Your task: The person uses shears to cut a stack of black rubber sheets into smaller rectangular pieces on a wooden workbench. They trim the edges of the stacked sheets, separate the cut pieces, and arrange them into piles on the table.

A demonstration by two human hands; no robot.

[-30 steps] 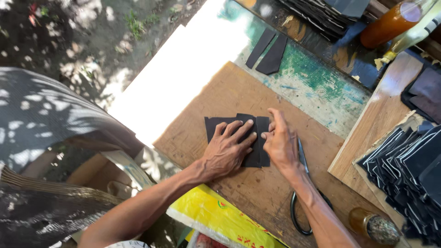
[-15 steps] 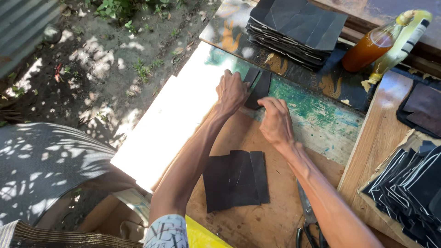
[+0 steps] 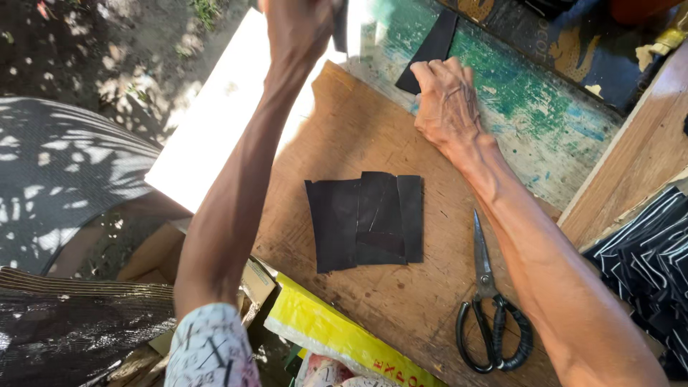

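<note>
My left hand (image 3: 297, 29) is raised at the top edge, closed on a dark strip (image 3: 339, 21) that is mostly cut off by the frame. My right hand (image 3: 448, 100) lies on the green painted board (image 3: 530, 93), fingers bent over the near end of a second black strip (image 3: 432, 46). Closer to me, a few flat black pieces (image 3: 365, 218) overlap in a row on the brown wooden board (image 3: 358, 129), untouched by either hand. Black-handled scissors (image 3: 487, 301) lie shut on the board beside my right forearm.
A pile of black cut pieces (image 3: 645, 265) fills the right edge beside a wooden plank (image 3: 631, 165). A sunlit white sheet (image 3: 215, 136) lies left of the board. A yellow plastic bag (image 3: 337, 337) sits at the near edge, with cardboard and dirt ground to the left.
Both hands left the overlapped pieces and reached to the black strips on the green board. My left hand has since lifted one strip upward, while my right stays on the other.
</note>
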